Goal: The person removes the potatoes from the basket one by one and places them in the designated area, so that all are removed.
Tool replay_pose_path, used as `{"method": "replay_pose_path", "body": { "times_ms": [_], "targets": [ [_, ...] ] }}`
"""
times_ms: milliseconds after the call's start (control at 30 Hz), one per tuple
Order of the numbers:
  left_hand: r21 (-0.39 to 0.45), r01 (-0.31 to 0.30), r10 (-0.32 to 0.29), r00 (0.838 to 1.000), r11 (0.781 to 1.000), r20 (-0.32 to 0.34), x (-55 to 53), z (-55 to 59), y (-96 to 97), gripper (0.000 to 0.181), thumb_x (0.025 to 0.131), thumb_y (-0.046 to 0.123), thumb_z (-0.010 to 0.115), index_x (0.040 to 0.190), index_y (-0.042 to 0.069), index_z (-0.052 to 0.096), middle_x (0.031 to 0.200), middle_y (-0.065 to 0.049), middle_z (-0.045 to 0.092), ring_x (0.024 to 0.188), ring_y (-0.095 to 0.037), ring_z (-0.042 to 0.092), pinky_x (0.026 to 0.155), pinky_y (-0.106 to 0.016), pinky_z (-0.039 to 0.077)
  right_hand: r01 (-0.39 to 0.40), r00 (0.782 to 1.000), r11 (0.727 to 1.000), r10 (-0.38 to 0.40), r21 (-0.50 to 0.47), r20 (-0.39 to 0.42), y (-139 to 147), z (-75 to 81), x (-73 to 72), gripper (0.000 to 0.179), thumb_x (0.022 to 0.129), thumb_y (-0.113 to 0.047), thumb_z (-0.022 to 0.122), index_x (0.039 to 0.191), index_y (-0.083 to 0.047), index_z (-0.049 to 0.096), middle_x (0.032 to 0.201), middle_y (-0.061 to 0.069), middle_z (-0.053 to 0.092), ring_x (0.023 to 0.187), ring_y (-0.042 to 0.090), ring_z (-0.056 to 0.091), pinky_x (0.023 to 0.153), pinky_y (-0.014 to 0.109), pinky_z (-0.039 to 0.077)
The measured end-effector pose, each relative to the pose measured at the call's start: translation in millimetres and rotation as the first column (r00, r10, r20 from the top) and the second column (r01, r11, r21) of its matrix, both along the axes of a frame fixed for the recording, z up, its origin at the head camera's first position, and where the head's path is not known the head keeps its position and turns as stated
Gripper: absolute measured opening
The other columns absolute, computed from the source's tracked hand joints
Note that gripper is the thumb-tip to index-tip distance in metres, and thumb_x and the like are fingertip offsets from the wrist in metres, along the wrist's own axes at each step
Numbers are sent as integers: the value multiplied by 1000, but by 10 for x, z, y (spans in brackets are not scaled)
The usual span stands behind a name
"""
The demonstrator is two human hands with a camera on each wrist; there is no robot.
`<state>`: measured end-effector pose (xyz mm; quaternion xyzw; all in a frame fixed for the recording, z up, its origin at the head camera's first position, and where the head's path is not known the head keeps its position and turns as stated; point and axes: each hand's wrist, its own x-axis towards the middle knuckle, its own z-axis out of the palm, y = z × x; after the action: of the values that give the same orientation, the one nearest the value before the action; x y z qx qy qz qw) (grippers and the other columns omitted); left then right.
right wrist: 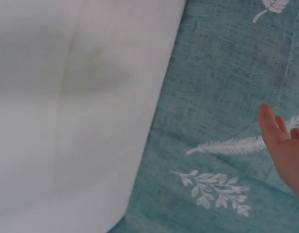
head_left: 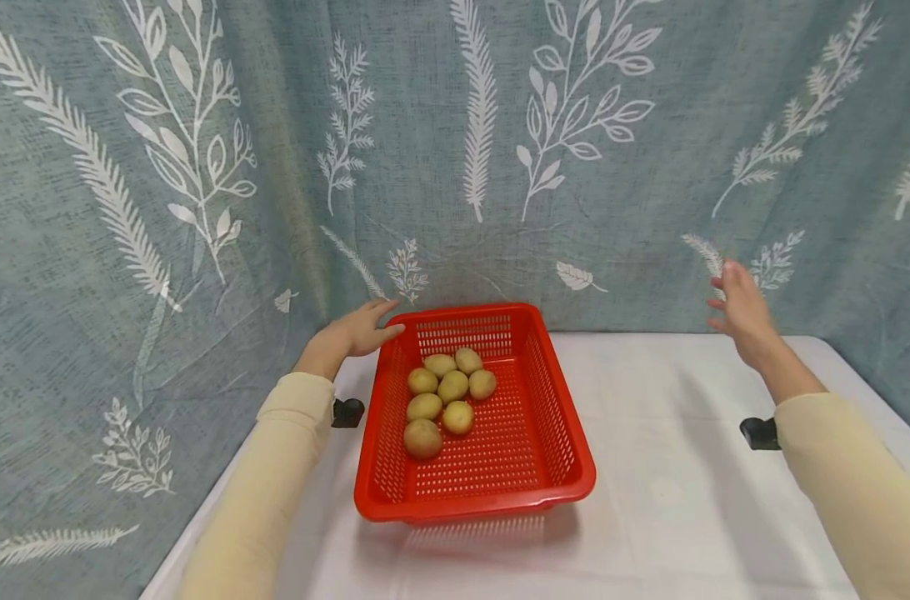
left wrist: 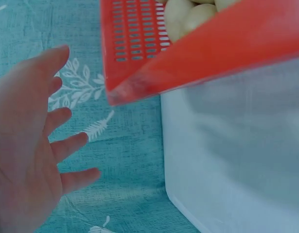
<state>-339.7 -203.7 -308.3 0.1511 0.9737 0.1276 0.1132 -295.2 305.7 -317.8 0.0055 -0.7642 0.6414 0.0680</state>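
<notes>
A red plastic basket [head_left: 492, 500] with slotted walls stands on the white table, and several potatoes [head_left: 453, 386] lie together in its left half. Just beyond the basket's far left corner is my left hand [head_left: 360, 329], its fingers spread. In the left wrist view, a gap shows between that left hand [left wrist: 27, 141] and the basket's corner [left wrist: 122, 92]. My right hand [head_left: 746, 308] is raised over the far right of the table, well away from the basket, fingers extended and nothing held. Part of the right hand [right wrist: 288, 155] shows at the edge of the right wrist view.
A white cloth covers the table [head_left: 650, 483]. Behind it and along the left side hangs a blue-green curtain [head_left: 425, 167] with white leaf prints. Each wrist carries a small black device [head_left: 347, 412] near the cream sleeve cuff.
</notes>
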Motion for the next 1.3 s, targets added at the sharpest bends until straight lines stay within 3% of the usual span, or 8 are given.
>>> {"method": "replay_pose_path", "body": {
  "times_ms": [100, 333, 600, 733, 900, 1100, 1233, 1300],
  "targets": [
    [19, 5, -6, 1000, 1000, 14, 23, -50, -15, 63, 102, 33, 40, 152, 4, 16, 152, -27, 11, 137, -46, 15, 105, -60, 18, -10, 999, 997, 14, -82, 49, 34, -83, 27, 75, 95, -56, 17, 153, -16, -9, 156, 21, -3, 138, 45, 6, 106, 56, 18],
    [101, 20, -23, 1000, 995, 22, 68, -225, -48, 63, 99, 26, 46, 149, -4, 20, 149, -31, 17, 136, -47, 15, 106, -58, 17, -26, 995, 995, 35, -96, 90, 93, -282, 67, 78, 93, -60, 18, 153, -18, -10, 156, 20, -6, 137, 46, 7, 105, 57, 20],
    [246, 28, -50, 995, 969, 83, 133, -451, -114, 62, 99, 24, 47, 147, -5, 22, 147, -30, 25, 134, -44, 25, 106, -55, 20, -26, 989, 989, 48, -148, 142, 140, -474, 87, 82, 92, -62, 20, 152, -16, -10, 155, 20, -7, 137, 46, 8, 106, 51, 25],
    [342, 44, -69, 996, 939, 62, 156, -566, -104, 57, 98, 18, 46, 146, -7, 25, 143, -32, 31, 131, -44, 30, 106, -54, 23, -33, 985, 985, 61, -172, 160, 117, -543, 104, 86, 89, -65, 22, 152, -17, -12, 155, 20, -8, 138, 45, 7, 106, 52, 23],
    [478, -12, -44, 994, 878, 104, 158, -668, -82, 55, 96, 6, 41, 147, -5, 24, 141, -31, 36, 129, -42, 35, 105, -52, 26, -28, 984, 982, 59, -184, 165, 99, -586, 102, 87, 89, -66, 22, 152, -17, -11, 155, 19, -7, 138, 44, 8, 106, 53, 21],
    [554, -61, -2, 994, 830, 113, 159, -726, -82, 55, 95, 4, 41, 148, -1, 26, 144, -29, 32, 132, -41, 30, 105, -54, 24, -27, 986, 975, 62, -222, 155, 84, -585, 125, 85, 89, -65, 24, 153, -19, -8, 156, 17, -5, 138, 42, 10, 94, 35, 44],
    [603, -71, 6, 994, 795, 110, 165, -775, -83, 55, 94, 3, 41, 148, 0, 27, 145, -29, 31, 131, -42, 31, 105, -54, 26, -29, 984, 960, 77, -280, 163, 73, -577, 150, 85, 89, -65, 27, 153, -21, -7, 157, 15, -5, 139, 41, 7, 79, 25, 49],
    [644, -71, -1, 994, 762, 111, 165, -815, -78, 56, 94, 2, 39, 148, -1, 27, 145, -29, 31, 130, -41, 32, 105, -53, 26, -29, 982, 951, 85, -307, 168, 70, -578, 157, 85, 89, -65, 27, 153, -21, -7, 157, 13, -5, 139, 40, 6, 78, 25, 50]
  ]
}}
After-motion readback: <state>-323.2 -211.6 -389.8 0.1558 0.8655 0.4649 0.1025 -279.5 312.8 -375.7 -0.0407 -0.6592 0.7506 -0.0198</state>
